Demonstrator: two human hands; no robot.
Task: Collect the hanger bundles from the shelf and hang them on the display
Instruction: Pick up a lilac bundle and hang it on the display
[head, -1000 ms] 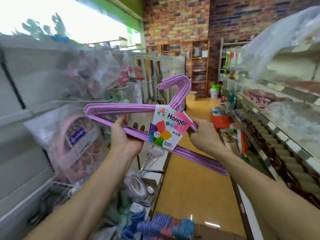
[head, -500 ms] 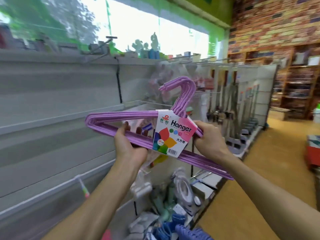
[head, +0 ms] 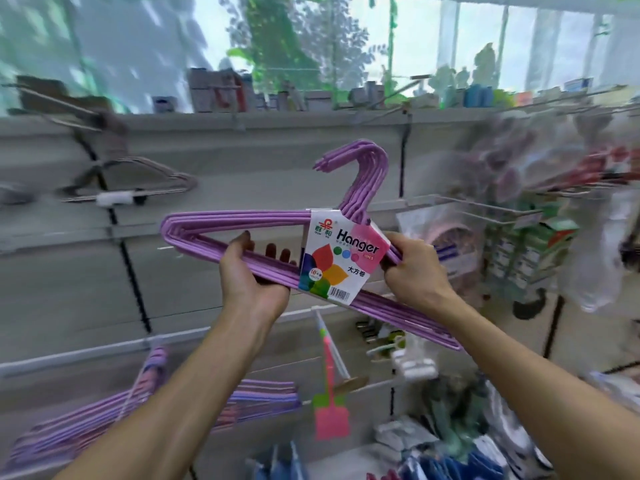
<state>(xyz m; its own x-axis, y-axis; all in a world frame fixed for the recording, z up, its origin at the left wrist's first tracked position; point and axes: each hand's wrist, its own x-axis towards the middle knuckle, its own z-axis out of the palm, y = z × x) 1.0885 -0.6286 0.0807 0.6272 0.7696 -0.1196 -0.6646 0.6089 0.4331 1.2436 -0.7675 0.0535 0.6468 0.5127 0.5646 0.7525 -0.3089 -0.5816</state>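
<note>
Two hands carry a purple hanger bundle (head: 242, 233) toward a grey slatted display wall (head: 284, 174) in a household-goods shop. The left hand (head: 254, 275) curls around the bundle's lower bars, thumb in front and fingertips showing behind, while the right hand (head: 412, 271) clamps the sloping shoulder bars just right of the printed "Hanger" label (head: 341, 254). Held in mid-air with its hooks (head: 360, 168) uppermost, the bundle touches neither shelf nor peg. Over the past second the view has swung from the shop aisle, with its brick back wall, round to face this wall squarely, and the grip has not altered. That turn suggests collection is finished for this bundle and hanging is about to start. More purple hangers (head: 104, 424) already hang low on the left, a metal peg (head: 52, 105) juts out at upper left, and a grey hanger (head: 138, 181) sits blurred below it. A pink fly swatter (head: 330, 403) dangles beneath the bundle. Which peg will take the hooks cannot be told.
</note>
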